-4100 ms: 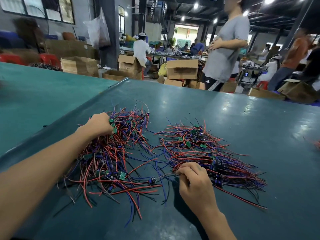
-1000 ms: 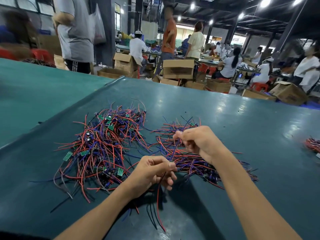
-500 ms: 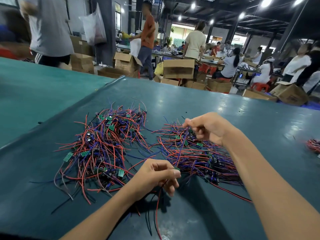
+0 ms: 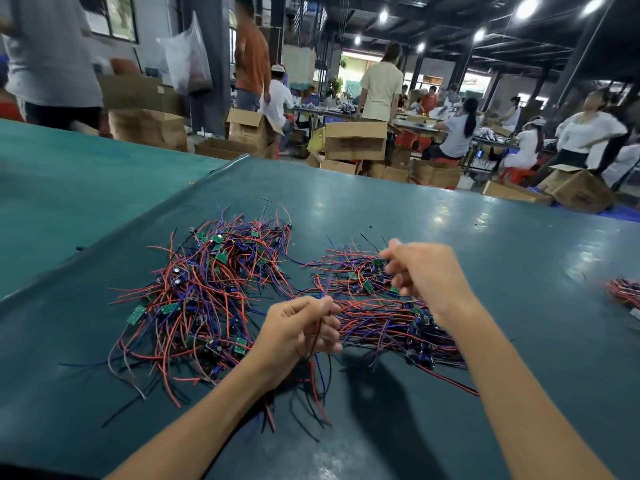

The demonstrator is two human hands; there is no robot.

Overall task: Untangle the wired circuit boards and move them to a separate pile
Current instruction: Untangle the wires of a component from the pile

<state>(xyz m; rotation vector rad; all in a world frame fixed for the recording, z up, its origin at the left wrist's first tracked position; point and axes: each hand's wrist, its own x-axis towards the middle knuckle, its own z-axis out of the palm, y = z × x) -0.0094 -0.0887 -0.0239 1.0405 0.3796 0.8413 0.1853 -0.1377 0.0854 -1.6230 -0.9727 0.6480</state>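
On the teal table (image 4: 519, 244), the tangled heap of wired circuit boards (image 4: 207, 299) lies left, with the separate pile (image 4: 374, 317) just beside it on the right. The left hand (image 4: 298, 336) pinches a few red and black leads (image 4: 316, 382) hanging below it; the right hand (image 4: 427, 271), blurred over the separate pile, has bent fingers, and I cannot tell if it holds anything. Best, I judge, to draw the leads out slowly, freeing snags as they catch.

I see bare table (image 4: 502, 258) beyond and right of the right pile (image 4: 374, 306), open as far as a small bundle (image 4: 623, 292) at the right edge. The lane between the left pile (image 4: 207, 299) and the right one is narrow. My left hand (image 4: 298, 330) blocks its near end, pinching wires (image 4: 318, 386) that trail toward me.
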